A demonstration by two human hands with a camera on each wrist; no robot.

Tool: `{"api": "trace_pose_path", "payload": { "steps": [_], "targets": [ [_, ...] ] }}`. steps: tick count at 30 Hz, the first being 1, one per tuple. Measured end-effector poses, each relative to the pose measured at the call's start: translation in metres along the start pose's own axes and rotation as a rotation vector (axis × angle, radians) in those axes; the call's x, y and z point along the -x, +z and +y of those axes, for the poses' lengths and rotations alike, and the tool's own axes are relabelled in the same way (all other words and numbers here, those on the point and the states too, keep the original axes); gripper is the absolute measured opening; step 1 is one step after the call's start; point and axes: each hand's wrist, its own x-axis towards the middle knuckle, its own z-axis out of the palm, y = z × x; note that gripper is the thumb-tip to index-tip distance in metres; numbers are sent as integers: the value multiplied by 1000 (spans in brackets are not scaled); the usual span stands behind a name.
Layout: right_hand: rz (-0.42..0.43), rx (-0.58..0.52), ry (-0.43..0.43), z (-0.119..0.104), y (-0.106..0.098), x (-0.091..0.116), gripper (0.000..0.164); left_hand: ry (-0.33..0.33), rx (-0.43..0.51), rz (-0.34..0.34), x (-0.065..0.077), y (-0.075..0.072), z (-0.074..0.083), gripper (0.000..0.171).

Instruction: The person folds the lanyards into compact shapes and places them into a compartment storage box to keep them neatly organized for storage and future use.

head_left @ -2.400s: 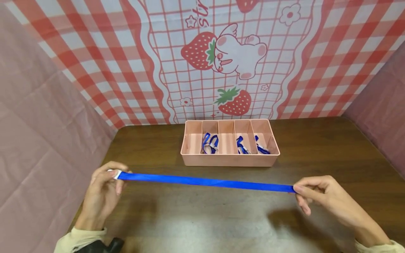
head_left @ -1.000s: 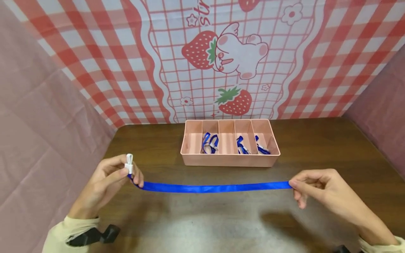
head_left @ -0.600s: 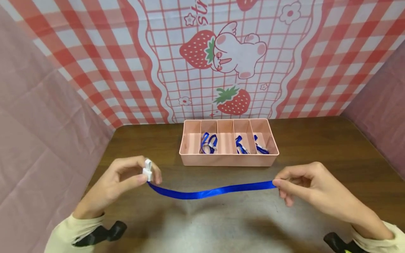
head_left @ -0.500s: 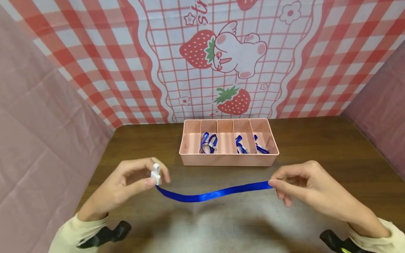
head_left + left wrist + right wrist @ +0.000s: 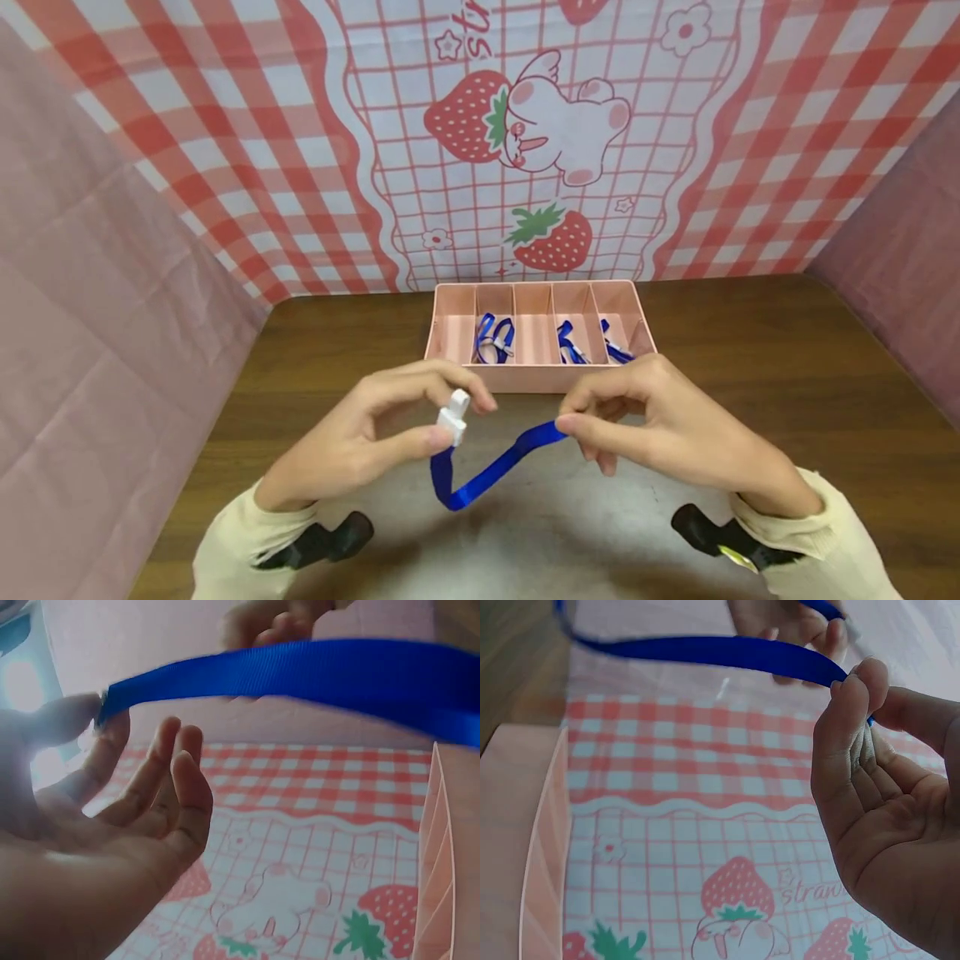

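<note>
A blue lanyard (image 5: 486, 479) hangs in a slack V between both hands, above the table. My left hand (image 5: 390, 425) pinches its end at the white plastic clip (image 5: 452, 419), which points upward. With thumb and forefinger, my right hand (image 5: 652, 421) pinches the other end of the band. In the left wrist view the blue band (image 5: 315, 671) runs across from the left fingertips. The right wrist view shows the band (image 5: 705, 651) leaving the right fingertips. Behind the hands stands a pink divided box (image 5: 525, 379), partly covered by them.
Blue lanyards lie in three of the box's compartments, such as this coiled lanyard (image 5: 495, 342). A brown wooden table (image 5: 750, 358) lies beneath. A strawberry-print checked cloth (image 5: 285, 150) hangs at the back, with pink cloth (image 5: 90, 333) at the sides.
Both hands have come closer together, the left moving right and the right moving left. The band, stretched taut at first, now sags. The clip has turned upright in the left fingers.
</note>
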Motion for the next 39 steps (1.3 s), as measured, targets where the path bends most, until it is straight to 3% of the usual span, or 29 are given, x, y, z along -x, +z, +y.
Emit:
{"api": "trace_pose_path", "payload": {
  "steps": [7,15,21,29,39],
  "targets": [
    [-23,-72,15,0,9,-9,24,23,7,-52,-16,28,-22,8],
    [-65,-77,59,4,7,-10,20,7,-20,-105,-21,36,-35,5],
    [-52,-91,105,9,7,-12,14,-9,-92,-64,-21,40,-39,9],
    [-34,-162,146,13,8,-20,20,-9,-141,-3,-21,43,-45,11],
    [83,11,134,8,20,-18,4,-6,-188,18,-22,46,-44,9]
  ]
}}
